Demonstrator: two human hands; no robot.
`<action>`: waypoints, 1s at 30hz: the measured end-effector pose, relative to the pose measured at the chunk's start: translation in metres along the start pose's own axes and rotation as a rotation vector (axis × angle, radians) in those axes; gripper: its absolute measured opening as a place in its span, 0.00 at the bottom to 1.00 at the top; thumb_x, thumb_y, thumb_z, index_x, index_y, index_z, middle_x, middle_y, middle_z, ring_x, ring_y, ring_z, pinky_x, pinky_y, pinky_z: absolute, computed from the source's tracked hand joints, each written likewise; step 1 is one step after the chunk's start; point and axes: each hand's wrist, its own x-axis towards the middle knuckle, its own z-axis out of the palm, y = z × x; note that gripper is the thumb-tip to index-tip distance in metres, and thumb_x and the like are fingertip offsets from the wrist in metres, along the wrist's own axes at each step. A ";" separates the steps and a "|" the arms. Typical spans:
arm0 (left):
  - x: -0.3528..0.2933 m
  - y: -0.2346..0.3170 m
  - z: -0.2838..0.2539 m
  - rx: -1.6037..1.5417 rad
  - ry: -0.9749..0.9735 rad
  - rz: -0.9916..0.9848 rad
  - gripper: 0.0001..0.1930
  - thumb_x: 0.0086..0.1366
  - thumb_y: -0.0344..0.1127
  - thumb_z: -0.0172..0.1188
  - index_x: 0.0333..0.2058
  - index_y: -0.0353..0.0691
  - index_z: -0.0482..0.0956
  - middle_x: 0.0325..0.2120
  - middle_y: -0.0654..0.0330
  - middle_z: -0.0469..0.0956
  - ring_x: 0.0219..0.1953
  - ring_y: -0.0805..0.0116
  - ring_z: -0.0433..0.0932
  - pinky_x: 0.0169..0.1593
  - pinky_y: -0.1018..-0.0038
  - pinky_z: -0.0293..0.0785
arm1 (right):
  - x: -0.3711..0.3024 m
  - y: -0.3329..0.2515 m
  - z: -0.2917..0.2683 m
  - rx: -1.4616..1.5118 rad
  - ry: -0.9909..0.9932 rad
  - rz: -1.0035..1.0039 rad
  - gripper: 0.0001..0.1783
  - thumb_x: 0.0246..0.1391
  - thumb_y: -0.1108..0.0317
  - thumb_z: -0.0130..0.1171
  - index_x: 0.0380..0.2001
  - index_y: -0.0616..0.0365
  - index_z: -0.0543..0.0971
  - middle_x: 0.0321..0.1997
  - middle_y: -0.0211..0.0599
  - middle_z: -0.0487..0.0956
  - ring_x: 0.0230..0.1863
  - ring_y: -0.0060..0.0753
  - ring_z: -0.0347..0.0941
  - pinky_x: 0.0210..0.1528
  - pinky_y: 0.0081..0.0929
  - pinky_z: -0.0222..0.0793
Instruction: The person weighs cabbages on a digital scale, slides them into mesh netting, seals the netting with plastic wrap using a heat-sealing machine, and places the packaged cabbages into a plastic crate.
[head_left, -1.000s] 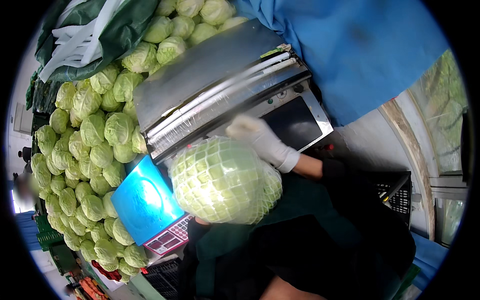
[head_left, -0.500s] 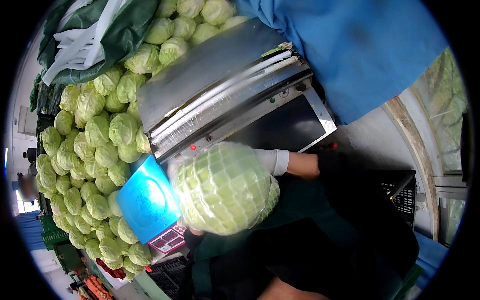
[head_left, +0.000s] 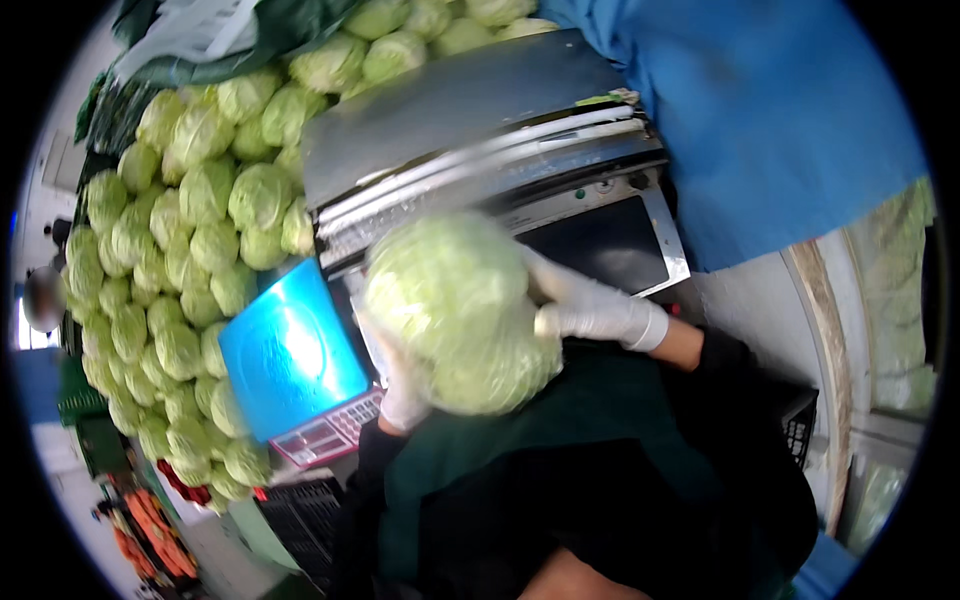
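Between my two white-gloved hands is a round pale green cabbage (head_left: 455, 310), covered in clear film and held up in front of me. My left hand (head_left: 398, 375) presses against its left side, fingers partly hidden behind it. From the right, my right hand (head_left: 590, 305) grips the other side with the thumb on the near face. The wrapping machine (head_left: 450, 120), with a film roll and a dark plate (head_left: 600, 245), lies just beyond the cabbage. Left of my left hand is a scale with a shiny blue pan (head_left: 295, 345) and a keypad (head_left: 335, 425).
A big heap of cabbages (head_left: 180, 240) fills the left side and runs behind the machine. A blue cloth (head_left: 780, 120) hangs at the far right. Black crates (head_left: 305, 525) stand low by the scale, and a blurred person (head_left: 43, 298) is at the far left.
The cabbage has turned and shifted slightly upward in my hands. My right hand has come round from behind it to its right side, and more of my left hand shows. The view has tilted.
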 end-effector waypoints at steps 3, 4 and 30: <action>0.005 0.014 0.023 0.226 -0.095 -0.040 0.37 0.71 0.63 0.32 0.65 0.38 0.55 0.60 0.56 0.64 0.60 0.63 0.65 0.62 0.70 0.62 | 0.003 0.014 0.009 0.164 0.153 0.114 0.58 0.45 0.39 0.66 0.66 0.66 0.52 0.66 0.44 0.61 0.67 0.36 0.57 0.66 0.35 0.56; 0.006 0.021 0.028 0.344 -0.146 -0.052 0.37 0.72 0.62 0.29 0.66 0.37 0.53 0.62 0.56 0.62 0.63 0.62 0.61 0.65 0.72 0.56 | 0.000 0.028 0.005 0.237 0.184 0.111 0.52 0.49 0.39 0.63 0.65 0.63 0.55 0.64 0.44 0.65 0.65 0.35 0.61 0.65 0.35 0.59; 0.015 0.011 -0.021 0.230 -0.472 0.264 0.56 0.42 0.51 0.74 0.64 0.33 0.50 0.65 0.33 0.45 0.68 0.40 0.51 0.66 0.60 0.53 | -0.010 0.007 0.014 0.157 0.169 0.241 0.33 0.68 0.45 0.36 0.66 0.56 0.59 0.68 0.38 0.61 0.66 0.33 0.59 0.67 0.33 0.55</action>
